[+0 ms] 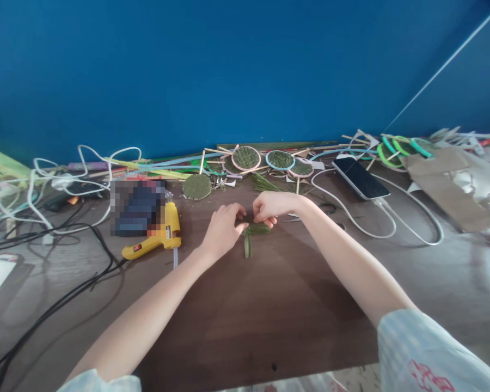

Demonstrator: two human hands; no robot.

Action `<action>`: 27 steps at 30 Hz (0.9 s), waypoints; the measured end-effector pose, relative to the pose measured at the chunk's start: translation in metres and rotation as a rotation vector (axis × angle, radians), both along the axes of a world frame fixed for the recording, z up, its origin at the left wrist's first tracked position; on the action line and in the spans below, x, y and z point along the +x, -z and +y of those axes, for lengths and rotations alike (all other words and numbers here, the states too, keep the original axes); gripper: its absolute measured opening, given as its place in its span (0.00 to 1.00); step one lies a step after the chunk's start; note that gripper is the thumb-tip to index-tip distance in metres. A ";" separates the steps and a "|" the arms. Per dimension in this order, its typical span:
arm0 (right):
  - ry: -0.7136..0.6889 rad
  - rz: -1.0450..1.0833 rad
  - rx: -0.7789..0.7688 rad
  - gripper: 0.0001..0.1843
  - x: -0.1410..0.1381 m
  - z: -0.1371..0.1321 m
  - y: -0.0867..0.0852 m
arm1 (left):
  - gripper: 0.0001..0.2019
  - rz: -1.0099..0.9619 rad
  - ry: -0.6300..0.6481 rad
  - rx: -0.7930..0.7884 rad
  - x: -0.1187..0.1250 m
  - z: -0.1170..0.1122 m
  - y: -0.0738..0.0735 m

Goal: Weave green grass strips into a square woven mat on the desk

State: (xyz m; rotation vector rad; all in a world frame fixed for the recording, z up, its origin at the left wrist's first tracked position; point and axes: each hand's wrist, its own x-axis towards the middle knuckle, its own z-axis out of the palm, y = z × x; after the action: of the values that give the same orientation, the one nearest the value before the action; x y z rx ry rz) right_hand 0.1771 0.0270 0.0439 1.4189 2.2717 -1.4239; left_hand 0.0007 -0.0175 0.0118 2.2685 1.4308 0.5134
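Note:
Several flat green leaf strips cross each other on the brown table in front of me, one hanging toward me and others lying sideways. From the left, my left hand has its thumb and fingers closed on the strips' left end. My right hand bends over their far side, fingers curled in a pinch at the strips; its fingertips are partly hidden. Behind my hands lie round woven green fans with stick handles: a plain one, one with a pink rim and one with a blue rim.
A yellow glue gun lies left of my left arm, its black cord trailing toward me. A phone with a white cable is at right, near brown cardboard. White cables tangle at far left. A blue wall closes the back.

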 end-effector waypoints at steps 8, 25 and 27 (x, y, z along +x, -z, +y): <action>0.026 -0.015 0.005 0.04 0.000 0.000 0.001 | 0.10 0.040 0.046 -0.126 -0.006 0.004 -0.007; -0.010 -0.048 -0.008 0.06 -0.001 -0.002 0.000 | 0.08 0.048 0.048 -0.090 -0.003 0.001 -0.009; -0.012 -0.053 -0.010 0.06 -0.002 -0.002 -0.001 | 0.09 0.018 0.058 -0.087 -0.004 0.000 -0.008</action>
State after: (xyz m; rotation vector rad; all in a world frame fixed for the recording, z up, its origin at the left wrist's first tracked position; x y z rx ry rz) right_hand 0.1756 0.0248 0.0449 1.4206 2.2338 -1.3758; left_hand -0.0029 -0.0173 0.0203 2.2435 1.3642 0.4061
